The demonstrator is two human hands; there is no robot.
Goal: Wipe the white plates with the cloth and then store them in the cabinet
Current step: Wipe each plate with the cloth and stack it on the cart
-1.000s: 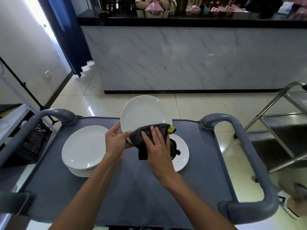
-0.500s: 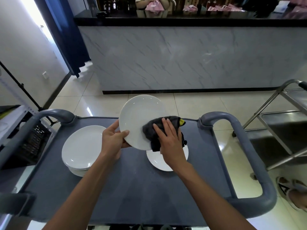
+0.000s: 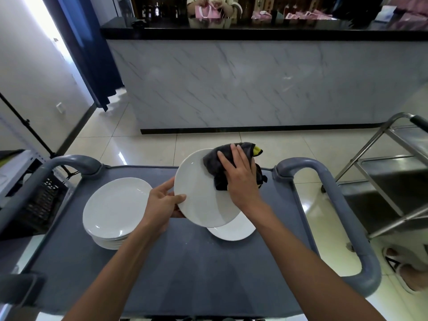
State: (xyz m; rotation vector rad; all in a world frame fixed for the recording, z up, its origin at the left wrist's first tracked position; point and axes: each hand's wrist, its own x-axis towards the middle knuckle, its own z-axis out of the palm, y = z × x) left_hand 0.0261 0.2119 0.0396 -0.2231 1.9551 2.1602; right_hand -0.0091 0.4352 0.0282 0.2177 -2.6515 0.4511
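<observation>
A white plate (image 3: 196,193) is held tilted above the grey cart (image 3: 185,274). My left hand (image 3: 162,202) grips its left rim, thumb on the face. My right hand (image 3: 240,179) presses a dark grey cloth (image 3: 214,162) with a yellow tag against the plate's upper right edge, fingers laid straight over it. Below the held plate another white plate (image 3: 236,230) lies flat on the cart. A stack of white plates (image 3: 113,209) stands on the cart's left side.
The cart has raised grey handles at the left (image 3: 69,162) and right (image 3: 342,205). A marble-fronted counter (image 3: 254,84) stands ahead, a person behind it. A steel trolley (image 3: 389,181) is to the right, a foot in a sandal (image 3: 407,272) beside it.
My right hand slid the cloth from the plate's lower edge up to its upper right rim. The plate tipped flatter and shifted right over the lying plate.
</observation>
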